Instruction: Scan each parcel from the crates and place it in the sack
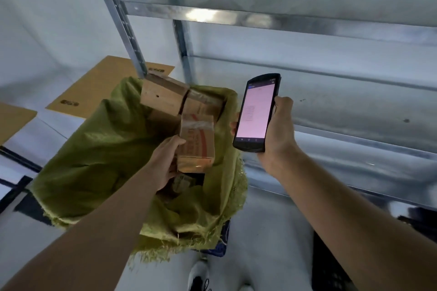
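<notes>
At the left edge of the frame, flattened cardboard sheets (99,87) lie on the floor. In the centre, the left hand (165,160) grips a taped brown parcel (197,142) from its left side, over the open green sack (99,149). Right of centre, the right hand (279,130) clasps a lit handheld scanner (256,111) before metal shelving (283,19).

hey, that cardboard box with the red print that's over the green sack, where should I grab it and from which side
Grip the box with red print across its two long side faces, near the middle, coming from the left as the left hand does now. It stands nearly upright over the sack, so its narrow sides are free, while other boxes crowd behind it and the right hand holds the scanner.
</notes>
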